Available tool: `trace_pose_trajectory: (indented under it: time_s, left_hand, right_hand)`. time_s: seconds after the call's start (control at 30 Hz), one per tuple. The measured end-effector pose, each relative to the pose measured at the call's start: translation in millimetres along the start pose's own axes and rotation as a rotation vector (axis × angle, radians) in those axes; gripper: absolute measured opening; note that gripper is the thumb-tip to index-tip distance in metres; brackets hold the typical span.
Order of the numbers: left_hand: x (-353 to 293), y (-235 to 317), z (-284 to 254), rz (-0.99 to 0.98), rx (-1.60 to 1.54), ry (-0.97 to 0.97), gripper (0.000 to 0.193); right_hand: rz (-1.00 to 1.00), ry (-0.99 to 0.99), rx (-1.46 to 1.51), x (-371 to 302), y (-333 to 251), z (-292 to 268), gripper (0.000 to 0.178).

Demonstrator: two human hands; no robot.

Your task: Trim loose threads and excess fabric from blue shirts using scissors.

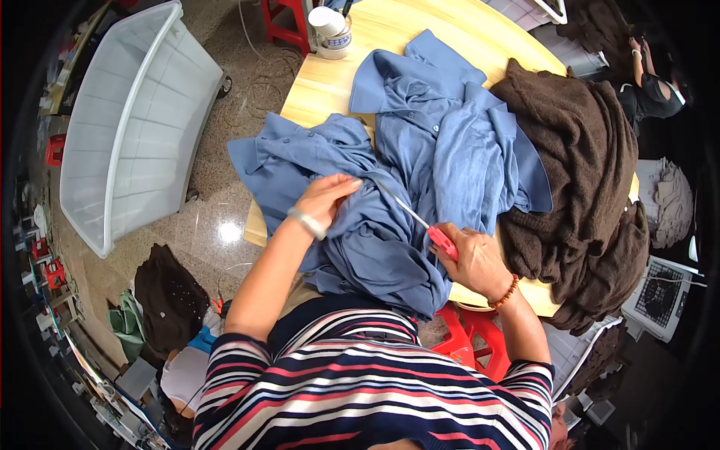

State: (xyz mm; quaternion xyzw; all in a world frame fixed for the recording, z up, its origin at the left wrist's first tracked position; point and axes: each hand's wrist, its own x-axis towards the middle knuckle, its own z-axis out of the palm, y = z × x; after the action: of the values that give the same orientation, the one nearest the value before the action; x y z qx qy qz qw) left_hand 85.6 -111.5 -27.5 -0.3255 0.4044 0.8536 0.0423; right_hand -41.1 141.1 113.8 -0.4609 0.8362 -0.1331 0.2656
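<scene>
Two blue knit garments with buttons lie bunched on the table: one blue garment point(360, 225) is nearer me, and another blue garment point(457, 150) spreads out beyond it. Over the nearer garment my left hand point(322, 201) is closed, its thumb and fingertips pinching what looks like a bit of the cloth. My right hand point(476, 259) wraps round the handle of a red-handled tool with a slim metal shaft point(409, 211). The shaft slants up and left, its tip at the cloth close to my left fingertips. The tool's exact kind is unclear.
Dark brown knits point(570, 157) are heaped along the right of the wooden table point(319, 90). A white-lidded jar point(330, 34) stands at its far left edge. A big white wheeled bin point(142, 127) is on the left, red stools point(480, 337) below. Another person point(652, 94) is at far right.
</scene>
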Motion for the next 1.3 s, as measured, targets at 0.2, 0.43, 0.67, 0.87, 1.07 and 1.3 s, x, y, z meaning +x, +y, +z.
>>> trace_pose_trajectory:
  time_s: [0.2,0.43,0.67,0.87,1.07,1.3]
  left_hand:
    - [-77,-35,21,-0.251,-0.410,-0.209,0.032]
    - [-47,-6,33,-0.169,0.086,0.102,0.031]
    - [-52,-57,23,0.232,0.110,0.209,0.020]
    - [-54,-77,12,0.497,0.460,0.188,0.017]
    - [-55,-80,13,0.648,0.581,0.255,0.013]
    - [-60,-77,4,0.912,0.802,0.300,0.012]
  right_hand:
    - [-0.016,-0.094,0.029,-20,-8,-12,0.028]
    - [-0.022,-0.114,-0.032,-22,-14,-8,0.029]
    - [-0.028,-0.240,-0.121,-33,-21,-13,0.028]
    - [-0.064,-0.243,-0.172,-9,-35,-4,0.028]
    - [-0.145,-0.231,-0.207,28,-41,7,0.029]
    - [-0.058,-0.498,-0.202,-15,-36,-9,0.034]
